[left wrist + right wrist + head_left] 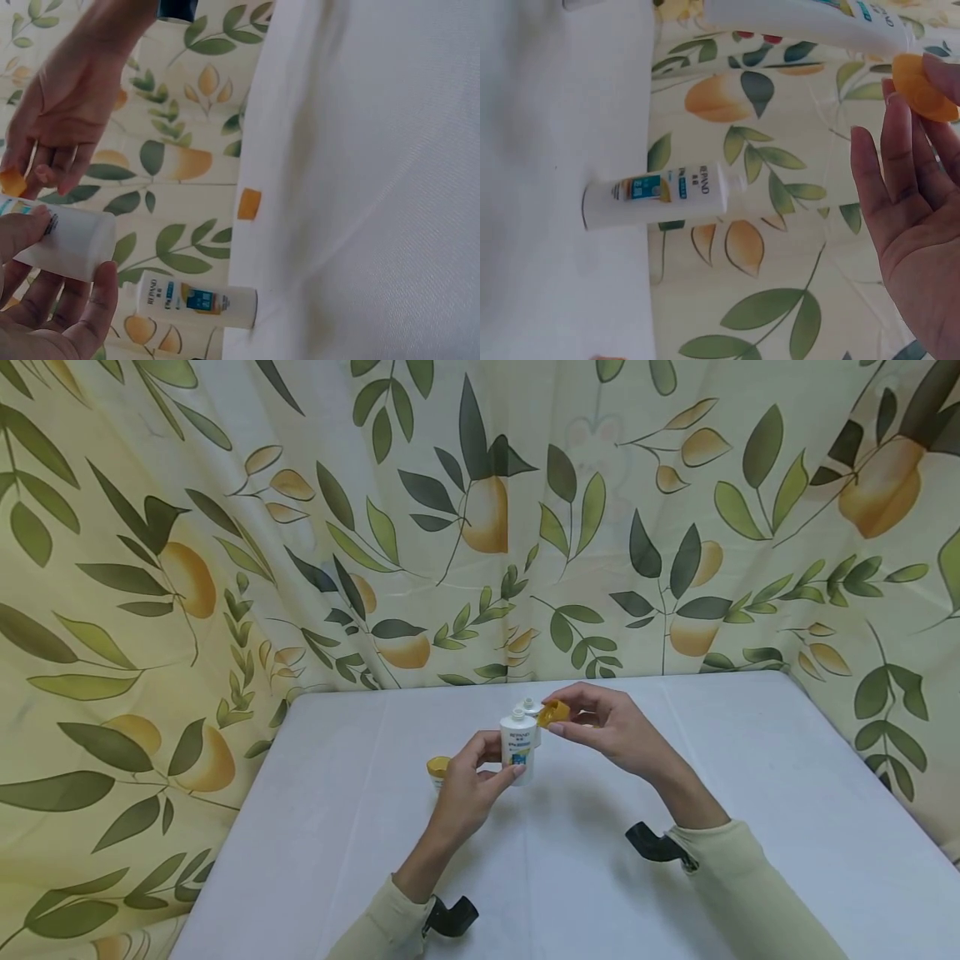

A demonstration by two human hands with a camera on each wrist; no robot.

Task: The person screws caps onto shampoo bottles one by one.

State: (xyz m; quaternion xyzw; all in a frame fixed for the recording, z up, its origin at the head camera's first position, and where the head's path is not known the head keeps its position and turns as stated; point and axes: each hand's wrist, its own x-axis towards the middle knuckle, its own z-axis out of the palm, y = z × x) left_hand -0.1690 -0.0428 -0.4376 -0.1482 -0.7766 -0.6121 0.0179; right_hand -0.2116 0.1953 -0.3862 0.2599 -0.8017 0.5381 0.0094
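bottle [517, 745] in white plastic stands upright in the left hand [468, 785], whose fingers curl round its lower body while it is held over the middle of the desk [750, 793]; its long axis runs straight up, bare neck on top. the right hand [611, 731] is just beside that neck, a little above and to the right, and pinches a small orange cap [553, 713] between thumb and forefinger, the other fingers loosely spread. cap and neck are near each other but apart, the cap tilted, so the gap between them is the relation that counts; the right hand is the nearer one to the bottle's top

second bottle [531, 708] of the same kind stands upright on the desk just behind the held one, its neck also bare, close under the right hand's fingers. in the wrist views it shows its blue and orange label [646, 187]. it is the one thing near enough to be knocked, i judge. another orange cap [438, 767] sits on the desk just left of the left hand, partly hidden by it

leaf-and-fruit curtain [225, 527] hangs round the desk on the far side and to both sides
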